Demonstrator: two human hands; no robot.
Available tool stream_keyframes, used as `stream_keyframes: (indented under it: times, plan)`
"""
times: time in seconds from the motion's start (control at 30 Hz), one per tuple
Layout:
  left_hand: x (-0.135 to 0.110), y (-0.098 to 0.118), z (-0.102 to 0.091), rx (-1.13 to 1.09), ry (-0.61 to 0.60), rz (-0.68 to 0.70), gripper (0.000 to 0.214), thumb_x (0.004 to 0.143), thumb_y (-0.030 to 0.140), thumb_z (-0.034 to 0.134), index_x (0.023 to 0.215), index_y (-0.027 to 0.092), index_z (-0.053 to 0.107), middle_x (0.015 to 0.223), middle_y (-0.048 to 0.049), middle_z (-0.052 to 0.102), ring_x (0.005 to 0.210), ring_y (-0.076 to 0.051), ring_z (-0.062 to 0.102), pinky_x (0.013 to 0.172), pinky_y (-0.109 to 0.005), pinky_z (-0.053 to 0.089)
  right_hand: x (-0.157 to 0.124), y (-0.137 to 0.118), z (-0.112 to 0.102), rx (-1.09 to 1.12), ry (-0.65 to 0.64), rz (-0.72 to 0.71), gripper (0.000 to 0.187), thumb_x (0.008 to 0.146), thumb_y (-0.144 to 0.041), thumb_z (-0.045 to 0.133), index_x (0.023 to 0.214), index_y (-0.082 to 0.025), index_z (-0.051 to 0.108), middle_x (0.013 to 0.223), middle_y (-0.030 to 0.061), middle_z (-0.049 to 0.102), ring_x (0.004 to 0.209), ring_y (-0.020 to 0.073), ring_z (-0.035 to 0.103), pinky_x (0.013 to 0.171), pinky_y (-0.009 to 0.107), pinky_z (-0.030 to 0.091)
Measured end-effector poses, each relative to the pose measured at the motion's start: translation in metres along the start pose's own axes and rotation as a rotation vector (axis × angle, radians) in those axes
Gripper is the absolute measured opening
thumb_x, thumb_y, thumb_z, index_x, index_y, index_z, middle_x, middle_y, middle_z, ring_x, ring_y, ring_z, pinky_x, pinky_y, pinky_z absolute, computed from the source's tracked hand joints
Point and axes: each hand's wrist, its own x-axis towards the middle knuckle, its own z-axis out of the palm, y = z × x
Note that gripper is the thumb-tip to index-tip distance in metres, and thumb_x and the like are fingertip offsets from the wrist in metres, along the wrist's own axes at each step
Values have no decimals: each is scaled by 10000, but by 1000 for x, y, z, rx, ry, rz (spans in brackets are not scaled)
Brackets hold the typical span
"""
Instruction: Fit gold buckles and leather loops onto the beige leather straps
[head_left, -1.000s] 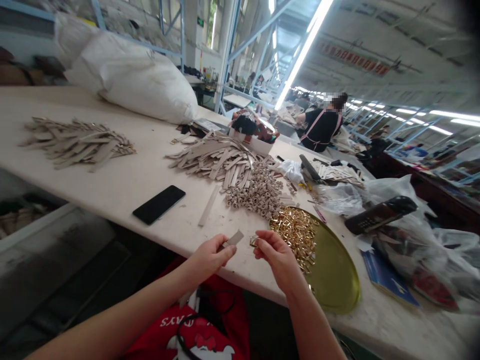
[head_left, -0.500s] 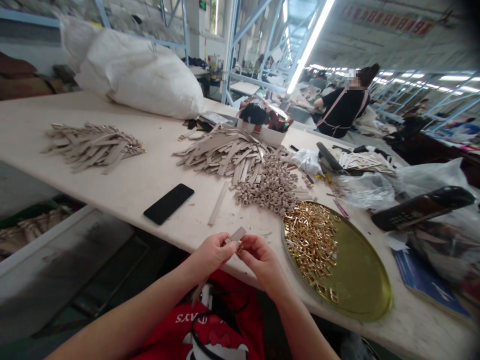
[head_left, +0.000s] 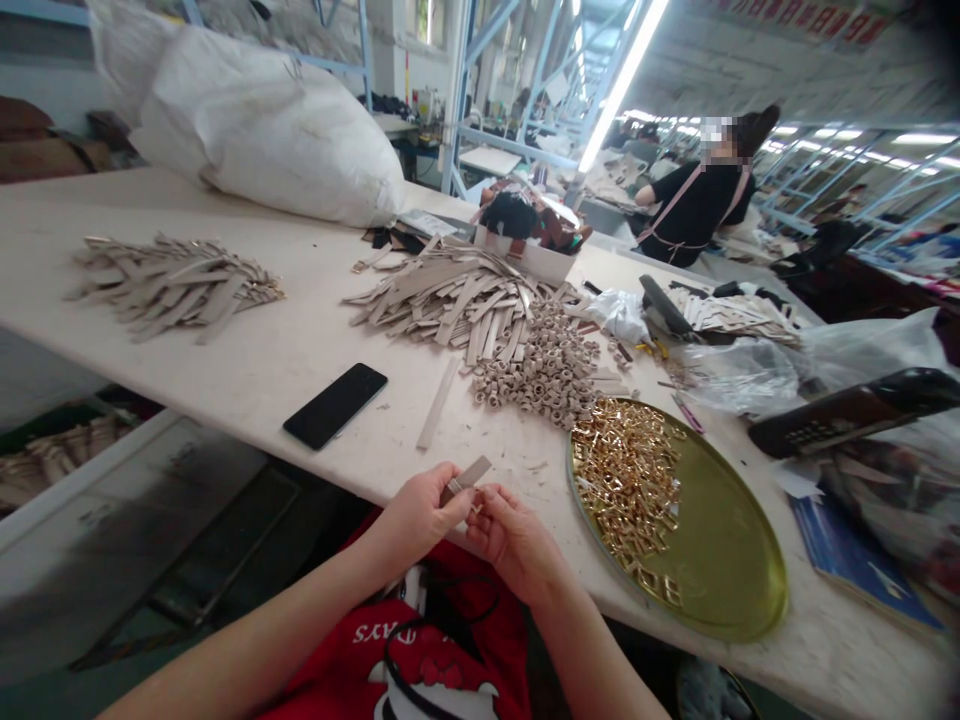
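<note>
My left hand (head_left: 424,510) is closed around a flat beige strap (head_left: 474,474), whose squared end sticks out past the thumb. Touching it from the right, my right hand (head_left: 514,535) pinches a small gold buckle (head_left: 475,508) at the fingertips, mostly hidden by them. To the right stands a round gold tray (head_left: 739,545) with a heap of gold buckles (head_left: 626,475) on its left half. Beyond my hands lie a pile of small beige loops (head_left: 536,375) and a heap of beige straps (head_left: 450,300). A single strap (head_left: 439,402) lies apart, nearer to me.
A black phone (head_left: 336,405) lies left of my hands. Another bunch of straps (head_left: 176,285) is farther left, before a big white sack (head_left: 255,120). A blue booklet (head_left: 862,565) and a dark handset (head_left: 855,412) are at right. A person (head_left: 694,210) stands beyond the table.
My right hand has shifted slightly down and left, its fingers curled more beneath the strap. The left hand keeps its hold on the strap. The view has tilted a little.
</note>
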Motion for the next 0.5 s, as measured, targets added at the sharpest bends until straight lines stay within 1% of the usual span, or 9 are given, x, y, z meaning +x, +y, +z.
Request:
stream_keyframes:
  times: [0.1,0.2,0.3,0.43,0.5]
  plan:
    - [-7,-1,-4,118,19,22,247,846,371,362,785,173,497,606,50,455,577,-112,436,551,-215,307,1,-3,-1,77,93,-79,183,628,-215,744,712,-156,593,752,-5,655,612,59,582,601,164,489]
    - [-14,-4,-4,193,-32,7,267,861,365,330,749,182,487,592,48,464,570,-115,445,541,-219,289,1,-2,2,102,159,-140,206,592,-183,762,709,-159,594,738,-16,654,588,51,575,580,147,486]
    - [-18,-5,1,229,-56,0,265,855,335,335,681,180,461,577,44,467,560,-113,444,530,-219,277,0,5,9,73,137,-158,208,603,-203,756,718,-167,586,673,-38,630,561,48,560,533,134,465]
    - [-18,-5,7,243,-46,16,260,847,315,336,659,175,450,585,35,473,564,-112,443,527,-217,279,-7,13,13,70,108,-189,246,603,-189,753,762,-193,565,686,-38,634,597,65,576,562,159,471]
    - [-19,-4,7,247,-75,21,250,840,308,346,665,173,462,591,31,483,565,-114,443,521,-215,279,-10,14,11,50,111,-183,257,598,-179,753,764,-189,557,694,-31,637,595,71,579,567,173,475]
